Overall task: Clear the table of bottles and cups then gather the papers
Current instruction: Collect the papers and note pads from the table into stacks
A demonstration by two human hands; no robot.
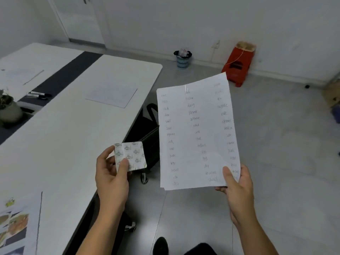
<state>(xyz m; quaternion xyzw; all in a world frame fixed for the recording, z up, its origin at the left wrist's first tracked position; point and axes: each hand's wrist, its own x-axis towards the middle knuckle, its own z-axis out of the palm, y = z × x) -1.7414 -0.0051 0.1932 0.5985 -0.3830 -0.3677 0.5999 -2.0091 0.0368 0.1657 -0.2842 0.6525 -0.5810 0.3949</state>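
Observation:
My right hand (pixel 237 186) grips the lower right corner of a stack of white papers (pixel 196 133) covered in handwritten words, held up over the floor to the right of the table. My left hand (pixel 110 173) pinches a small patterned tissue pack (pixel 132 155) just past the table's right edge. On the white table (pixel 64 144) lies one white sheet (pixel 112 95) near the far end, another sheet (pixel 24 76) at the far left, and a printed sheet with photos (pixel 16 221) at the near left corner. No bottles or cups are in view.
Black markers (pixel 38 95) lie on the table's dark centre strip, beside a potted plant (pixel 9 109). A black chair (pixel 149 137) stands under the table's right edge. On the floor by the wall stand a blue waste basket (pixel 182 58) and a red stool (pixel 238 65).

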